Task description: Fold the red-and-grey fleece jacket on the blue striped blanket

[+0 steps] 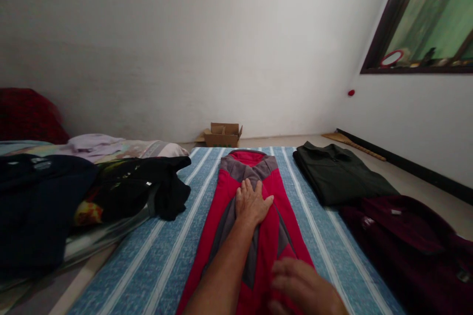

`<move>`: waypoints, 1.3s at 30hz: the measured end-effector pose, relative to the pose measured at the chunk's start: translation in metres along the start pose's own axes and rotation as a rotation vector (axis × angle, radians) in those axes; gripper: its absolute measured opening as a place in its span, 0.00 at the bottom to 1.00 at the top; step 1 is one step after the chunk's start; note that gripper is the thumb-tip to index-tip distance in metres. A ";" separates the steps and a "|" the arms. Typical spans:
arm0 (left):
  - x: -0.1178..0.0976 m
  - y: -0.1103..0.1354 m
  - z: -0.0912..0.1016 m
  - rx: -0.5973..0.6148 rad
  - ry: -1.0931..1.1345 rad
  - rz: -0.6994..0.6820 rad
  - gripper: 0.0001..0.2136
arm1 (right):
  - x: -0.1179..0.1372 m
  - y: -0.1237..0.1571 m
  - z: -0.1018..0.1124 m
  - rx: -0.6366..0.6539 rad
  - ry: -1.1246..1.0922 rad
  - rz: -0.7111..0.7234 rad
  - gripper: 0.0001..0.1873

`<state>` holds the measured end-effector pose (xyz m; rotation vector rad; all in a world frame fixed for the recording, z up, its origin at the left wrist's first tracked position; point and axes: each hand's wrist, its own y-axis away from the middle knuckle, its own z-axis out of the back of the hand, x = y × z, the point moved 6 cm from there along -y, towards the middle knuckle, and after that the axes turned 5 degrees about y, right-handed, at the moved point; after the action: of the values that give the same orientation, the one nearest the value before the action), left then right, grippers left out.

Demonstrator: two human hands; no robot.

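Note:
A red and grey jacket [271,226] lies lengthwise before me, its sides tucked into a long narrow strip with the collar at the far end. My left hand [252,201] rests flat on its upper front just below the collar, fingers spread. Lower down, over the near part of the jacket, hovers my right hand [305,285]; it is blurred and cut off by the bottom edge, so its fingers are hard to read. Under the jacket is a blue striped sheet [177,241].
To the right lie a folded dark green garment [340,172] and a maroon garment [406,236]. Black printed clothing [129,187] and a navy garment [33,206] are piled on the left. An open cardboard box [222,135] stands by the back wall.

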<state>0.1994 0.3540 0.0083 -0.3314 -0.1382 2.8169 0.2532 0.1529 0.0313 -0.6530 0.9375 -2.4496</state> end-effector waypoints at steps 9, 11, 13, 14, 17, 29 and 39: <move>0.000 0.000 0.001 -0.027 -0.013 -0.012 0.33 | -0.170 -0.092 -0.043 0.156 0.138 -0.626 0.11; 0.000 0.000 0.001 -0.030 -0.014 -0.011 0.32 | -0.187 -0.093 -0.059 0.171 0.181 -0.643 0.11; -0.001 0.000 0.002 -0.035 -0.012 -0.010 0.32 | -0.195 -0.094 -0.070 0.180 0.185 -0.636 0.11; -0.001 0.000 0.002 -0.038 -0.010 -0.011 0.32 | -0.198 -0.095 -0.073 0.185 0.187 -0.631 0.11; -0.002 0.001 0.002 -0.031 -0.005 -0.010 0.32 | -0.201 -0.098 -0.081 0.198 0.203 -0.618 0.11; -0.002 0.000 0.002 -0.020 -0.002 0.006 0.32 | -0.198 -0.108 -0.093 0.284 0.300 -0.522 0.14; -0.002 0.002 0.003 -0.053 -0.005 -0.011 0.32 | -0.201 -0.110 -0.087 0.155 0.202 -0.535 0.13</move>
<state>0.1998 0.3518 0.0117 -0.3341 -0.2149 2.8077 0.3386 0.3796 -0.0034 -0.6788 0.6960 -3.0734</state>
